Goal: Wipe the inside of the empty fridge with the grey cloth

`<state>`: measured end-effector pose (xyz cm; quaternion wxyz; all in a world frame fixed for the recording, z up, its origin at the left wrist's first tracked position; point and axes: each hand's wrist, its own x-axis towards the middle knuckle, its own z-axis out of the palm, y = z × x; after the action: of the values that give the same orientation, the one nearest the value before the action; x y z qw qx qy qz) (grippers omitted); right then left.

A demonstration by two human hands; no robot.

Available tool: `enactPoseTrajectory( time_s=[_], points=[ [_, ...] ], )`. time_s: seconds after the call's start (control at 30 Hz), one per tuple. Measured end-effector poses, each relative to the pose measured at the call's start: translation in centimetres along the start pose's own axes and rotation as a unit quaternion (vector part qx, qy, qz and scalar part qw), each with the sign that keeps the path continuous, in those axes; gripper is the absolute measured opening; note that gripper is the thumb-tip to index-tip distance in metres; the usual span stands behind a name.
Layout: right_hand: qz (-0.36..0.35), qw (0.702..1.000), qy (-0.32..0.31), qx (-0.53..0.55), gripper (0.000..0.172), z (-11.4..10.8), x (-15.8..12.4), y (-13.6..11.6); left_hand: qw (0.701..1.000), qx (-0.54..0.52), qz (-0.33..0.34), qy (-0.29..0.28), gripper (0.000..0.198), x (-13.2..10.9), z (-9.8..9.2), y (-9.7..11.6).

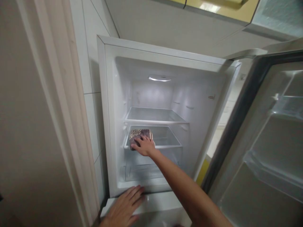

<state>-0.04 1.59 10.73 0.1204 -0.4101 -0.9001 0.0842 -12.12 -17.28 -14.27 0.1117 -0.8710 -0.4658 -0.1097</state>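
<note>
Inside the fridge (101,110), my right hand (145,145) presses on a folded brown patterned cloth (136,134) with a pale leaf-like print. The cloth lies at the left front of the lower glass shelf (165,137), and my fingers spread over its top and front. My left hand (126,205) rests with fingers stretched out on the white ledge (161,203) below the fridge opening. Nothing shows in the left hand. The underside of the cloth is hidden.
An upper glass shelf (156,115) sits above the cloth, and a clear drawer (144,173) below. The fridge door (265,142) stands wide at the right, with clear door racks. A pale door frame (63,78) is close on the left. Yellow cabinets (220,11) hang above.
</note>
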Motion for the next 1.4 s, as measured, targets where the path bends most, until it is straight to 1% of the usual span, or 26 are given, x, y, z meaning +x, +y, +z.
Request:
enactPoseTrajectory(
  time_s=[0.03,0.07,0.13,0.2,0.27,0.37,0.43,0.47,0.53,0.6,0.67,0.77,0.83,0.93,1.0,1.03,1.1,1.17,1.2,1.23,1.3,1.33,1.4],
  points=[
    [0.003,0.999,-0.032,0.000,0.076,0.3,1.3,-0.3,1.000,0.010,0.003,0.011,0.103,0.1,0.3,-0.1],
    [0.002,0.999,-0.045,-0.004,0.079,0.7,2.4,-0.5,0.999,0.022,0.004,0.029,0.103,0.1,0.7,-0.1],
    [-0.008,0.999,-0.027,-0.021,0.084,1.6,4.4,-0.6,0.996,0.051,0.003,0.074,0.104,0.2,1.7,-0.3],
    [-0.015,0.999,-0.003,-0.035,0.088,2.2,6.5,-0.3,0.989,0.096,0.005,0.111,0.100,0.3,2.8,-0.6],
    [-0.002,0.999,0.010,-0.045,0.091,2.6,9.1,0.2,0.980,0.150,0.018,0.131,0.086,0.6,3.9,-1.0],
    [0.048,0.998,-0.002,-0.046,0.098,2.8,13.5,1.1,0.963,0.215,0.031,0.159,0.059,1.0,5.3,-1.7],
    [0.080,0.996,-0.015,-0.038,0.100,2.9,16.2,1.3,0.955,0.234,0.039,0.179,0.051,1.1,5.8,-2.1],
    [0.089,0.995,-0.018,-0.033,0.098,3.1,17.3,1.2,0.953,0.238,0.043,0.184,0.051,1.0,5.9,-2.1],
    [0.089,0.995,-0.014,-0.031,0.085,3.3,18.7,0.9,0.952,0.240,0.048,0.184,0.054,0.9,5.9,-2.1],
    [0.069,0.997,-0.005,-0.033,0.072,3.4,19.1,0.4,0.956,0.232,0.045,0.173,0.057,0.6,5.7,-2.0],
    [0.039,0.999,-0.002,-0.035,0.064,3.1,18.6,-0.1,0.964,0.214,0.037,0.152,0.059,0.4,5.5,-1.9],
    [-0.012,0.999,-0.016,-0.033,0.062,2.3,16.3,-0.7,0.978,0.173,0.022,0.116,0.064,0.3,5.1,-1.7],
    [-0.045,0.998,-0.028,-0.030,0.064,1.8,14.0,-0.9,0.989,0.117,0.011,0.087,0.072,0.2,4.3,-1.5],
    [-0.080,0.996,-0.026,-0.037,0.069,1.6,9.5,-0.3,0.999,0.012,-0.009,0.040,0.088,0.0,2.4,-0.9],
    [-0.076,0.996,-0.021,-0.047,0.071,1.5,6.5,1.2,0.999,-0.032,-0.022,0.016,0.091,-0.1,1.0,-0.3],
    [-0.058,0.997,-0.015,-0.052,0.071,1.4,5.0,2.4,0.999,-0.042,-0.030,0.008,0.091,-0.1,0.4,0.0],
    [0.007,0.998,0.002,-0.058,0.070,0.7,2.4,5.3,0.997,-0.052,-0.048,-0.009,0.094,-0.1,-0.4,0.5],
    [0.077,0.994,0.030,-0.066,0.067,-0.5,0.1,8.3,0.996,-0.056,-0.059,-0.024,0.099,0.0,-0.7,0.7],
    [0.101,0.992,0.040,-0.072,0.064,-1.3,-0.9,9.6,0.996,-0.058,-0.061,-0.029,0.100,0.1,-0.7,0.8],
    [0.108,0.990,0.046,-0.074,0.061,-2.0,-1.8,10.6,0.996,-0.062,-0.057,-0.032,0.100,0.1,-0.6,0.7],
    [0.079,0.995,0.046,-0.050,0.056,-3.6,-3.6,11.7,0.996,-0.067,-0.049,-0.027,0.097,0.1,-0.4,0.6],
    [0.053,0.997,0.042,-0.021,0.052,-4.4,-4.5,11.6,0.996,-0.070,-0.046,-0.022,0.095,0.0,-0.3,0.5],
    [0.004,0.997,0.051,0.057,0.042,-6.0,-6.3,10.6,0.996,-0.074,-0.041,-0.012,0.093,-0.1,0.0,0.4]
  ],
)
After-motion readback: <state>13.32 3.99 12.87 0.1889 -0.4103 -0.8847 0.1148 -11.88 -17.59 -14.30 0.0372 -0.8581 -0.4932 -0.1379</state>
